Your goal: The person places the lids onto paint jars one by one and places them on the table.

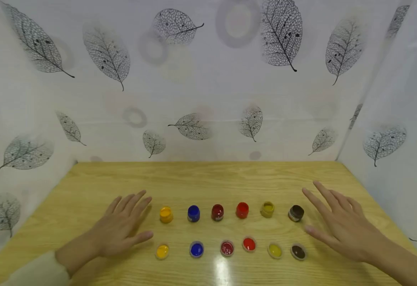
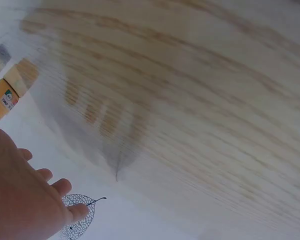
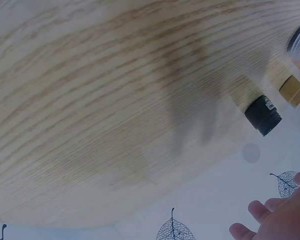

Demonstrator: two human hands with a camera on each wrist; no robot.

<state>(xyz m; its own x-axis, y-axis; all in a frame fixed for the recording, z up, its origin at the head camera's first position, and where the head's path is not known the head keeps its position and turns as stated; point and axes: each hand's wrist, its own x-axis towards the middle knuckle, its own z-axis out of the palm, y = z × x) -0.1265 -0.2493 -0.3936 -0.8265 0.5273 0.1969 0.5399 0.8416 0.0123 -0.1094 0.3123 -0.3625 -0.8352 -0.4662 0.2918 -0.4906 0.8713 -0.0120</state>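
My left hand (image 1: 120, 226) hovers with spread fingers left of the yellow paint jar (image 1: 166, 214), holding nothing. My right hand (image 1: 340, 222), fingers also spread, is beside the dark brown paint jar (image 1: 296, 213) and grips nothing. Between them stand a blue jar (image 1: 193, 213), a dark red jar (image 1: 217, 212), a bright red jar (image 1: 242, 210) and an olive-yellow jar (image 1: 267, 209), all uncapped. In the left wrist view the left hand (image 2: 25, 185) shows near the yellow jar (image 2: 4, 97); the right wrist view has the right hand (image 3: 280, 215) below the dark jar (image 3: 263, 115).
Paint-smeared lids lie in a row nearer me: yellow (image 1: 162, 251), blue (image 1: 196, 249), dark red (image 1: 227, 248), red (image 1: 249, 244), olive (image 1: 275, 250) and brown (image 1: 298, 252). A leaf-print sheet (image 1: 208, 79) hangs behind the wooden table (image 1: 208, 178) and along its sides.
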